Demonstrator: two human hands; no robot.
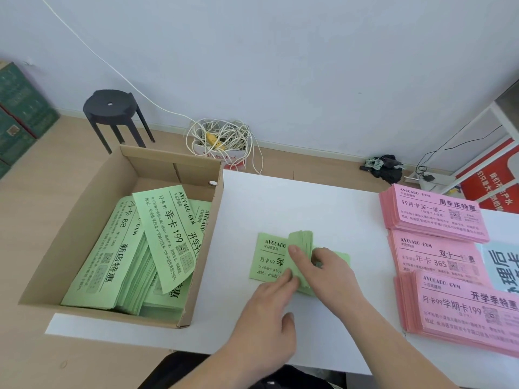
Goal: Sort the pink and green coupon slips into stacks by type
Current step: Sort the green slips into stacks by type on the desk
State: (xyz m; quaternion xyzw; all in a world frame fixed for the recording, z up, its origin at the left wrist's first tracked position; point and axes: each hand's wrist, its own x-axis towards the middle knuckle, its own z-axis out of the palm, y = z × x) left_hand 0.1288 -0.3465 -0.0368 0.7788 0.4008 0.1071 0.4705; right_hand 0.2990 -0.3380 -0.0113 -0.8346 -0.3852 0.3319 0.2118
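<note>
- The green bundle (303,241) is stood on edge on the surface (309,197), over a flat slip (266,256), likely for squaring.
- It is pinched by the right grip (328,265); the left grip (269,304), fingers straight, is pressed against its near end.

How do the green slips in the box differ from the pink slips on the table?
Order: the green slips lie jumbled at crossing angles; the pink slips sit in three separate stacks.
Place: the green slips fill the cardboard box on the left; the pink slips line the white table's right side.
Facing: the green slips' print runs sideways to the camera, the pink slips' reads upright.
Both carry black AVOCADO GYM print.
</note>
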